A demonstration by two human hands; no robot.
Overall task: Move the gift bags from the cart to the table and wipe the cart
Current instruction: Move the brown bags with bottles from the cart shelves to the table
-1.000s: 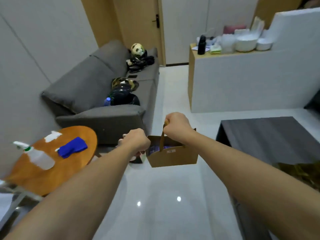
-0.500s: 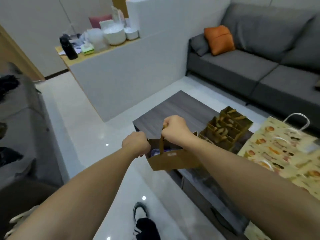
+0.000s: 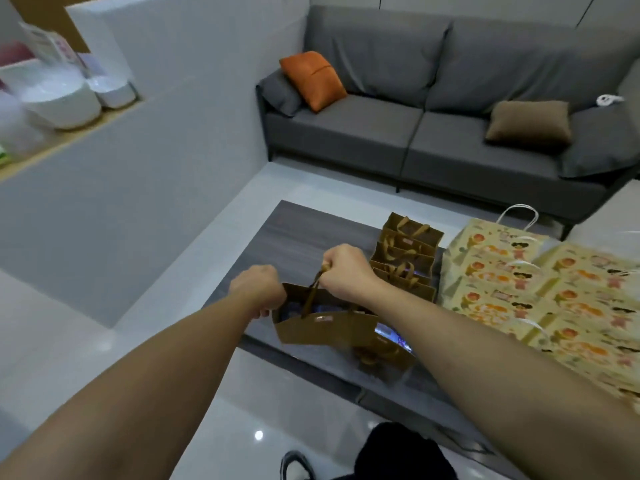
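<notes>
A small brown paper gift bag (image 3: 322, 329) hangs over the near edge of the dark grey low table (image 3: 294, 237). My right hand (image 3: 346, 270) grips its ribbon handle from above. My left hand (image 3: 258, 289) is curled at the bag's left edge, fingers hidden behind the paper. Blue contents show inside the bag. Several more brown gift bags (image 3: 407, 252) stand in a row on the table, and another brown bag (image 3: 388, 355) sits just under my right forearm. Yellow patterned paper bags (image 3: 540, 289) lie flat on the table's right part. The cart is out of view.
A grey sofa (image 3: 433, 133) with an orange cushion (image 3: 311, 81) and a brown cushion (image 3: 530, 121) stands beyond the table. A white partition (image 3: 156, 150) with white bowls (image 3: 59, 98) on its ledge is at the left. Glossy white floor lies between.
The view has swung right from the round wooden cart and first sofa to the low table. Both hands carried the brown bag along; it now hangs over the table's near edge.
</notes>
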